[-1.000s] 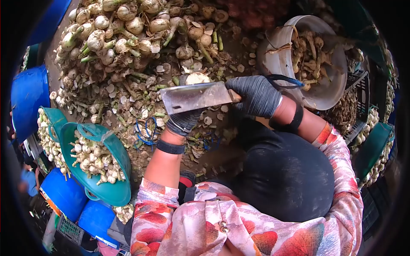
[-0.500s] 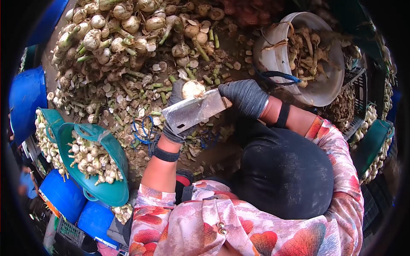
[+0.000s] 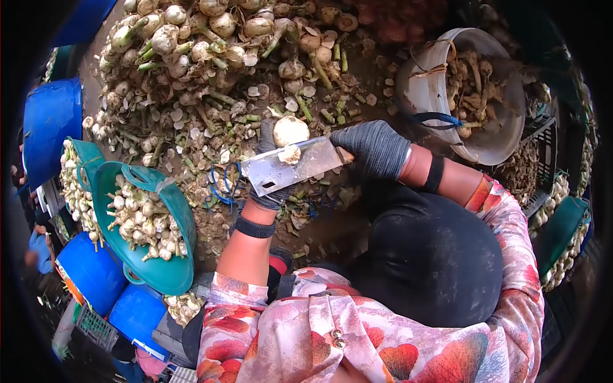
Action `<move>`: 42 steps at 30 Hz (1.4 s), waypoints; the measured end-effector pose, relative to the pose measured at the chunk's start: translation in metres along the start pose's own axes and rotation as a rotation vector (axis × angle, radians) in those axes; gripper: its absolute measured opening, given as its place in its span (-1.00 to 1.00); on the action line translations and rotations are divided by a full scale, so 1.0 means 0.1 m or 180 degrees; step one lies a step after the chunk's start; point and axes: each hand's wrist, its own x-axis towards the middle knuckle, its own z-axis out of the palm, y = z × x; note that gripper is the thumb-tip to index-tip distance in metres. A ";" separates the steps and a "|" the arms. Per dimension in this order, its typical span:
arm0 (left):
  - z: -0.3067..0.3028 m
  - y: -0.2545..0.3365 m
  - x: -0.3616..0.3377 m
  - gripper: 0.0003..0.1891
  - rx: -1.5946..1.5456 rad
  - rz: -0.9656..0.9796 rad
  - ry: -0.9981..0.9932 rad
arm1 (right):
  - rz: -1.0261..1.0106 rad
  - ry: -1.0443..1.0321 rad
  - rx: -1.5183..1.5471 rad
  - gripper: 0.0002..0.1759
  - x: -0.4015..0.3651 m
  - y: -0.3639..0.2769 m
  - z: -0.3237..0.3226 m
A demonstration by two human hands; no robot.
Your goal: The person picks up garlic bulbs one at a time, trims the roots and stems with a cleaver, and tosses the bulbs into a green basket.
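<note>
Dark grey knit gloves cover both hands. The right hand (image 3: 377, 150) is closed around the handle of a steel cleaver (image 3: 281, 172), whose broad blade lies across the middle of the ground patch. The left hand (image 3: 273, 196), mostly hidden behind the blade, grips a pale bulb (image 3: 290, 131) with its fingers curled around it. The bulb sits just above the blade's upper edge, touching it, and a pale cut piece (image 3: 290, 154) clings to the flat of the steel.

At the left edge of the ground stands a green basin (image 3: 185, 223) heaped with cleaned white bulbs, and a second green basin (image 3: 86, 153), also filled, stands just beside it. Near the right edge a white bucket (image 3: 415, 89) holds roots and stalks. Cut discs and green stem ends (image 3: 211, 131) litter the ground between the hands and the far edge.

Along that far edge a large pile of bulbs (image 3: 191, 38) lies with stems and skins on. Judging from this, a good share is trimmed, yet the larger part looks untouched.
</note>
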 end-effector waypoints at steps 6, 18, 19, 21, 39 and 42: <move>0.04 -0.06 -0.09 -0.42 -0.0515 -0.0570 -0.0299 | 0.0092 0.0040 -0.0069 -0.70 -0.04 0.11 0.11; -1.14 0.62 -0.33 -0.45 0.0366 -0.0302 0.1980 | 0.1539 0.0784 -0.0432 -0.58 -0.29 0.73 0.34; -1.59 0.55 -0.41 -0.52 0.0136 -0.0150 0.2627 | 0.1502 0.1088 -0.0610 -0.56 -0.35 0.76 0.39; -2.59 0.33 -0.74 -0.46 0.1796 -0.0521 0.3670 | 0.1674 0.1056 -0.0363 -0.51 -0.36 0.81 0.44; 0.45 -0.63 1.84 -0.31 0.2395 -0.1623 0.0039 | 0.1997 0.0643 0.0178 -0.45 -0.34 0.91 0.39; 0.34 -0.97 1.74 -0.48 0.2817 -0.0470 -0.0335 | 0.1788 0.0649 0.0636 -0.58 -0.16 0.73 0.20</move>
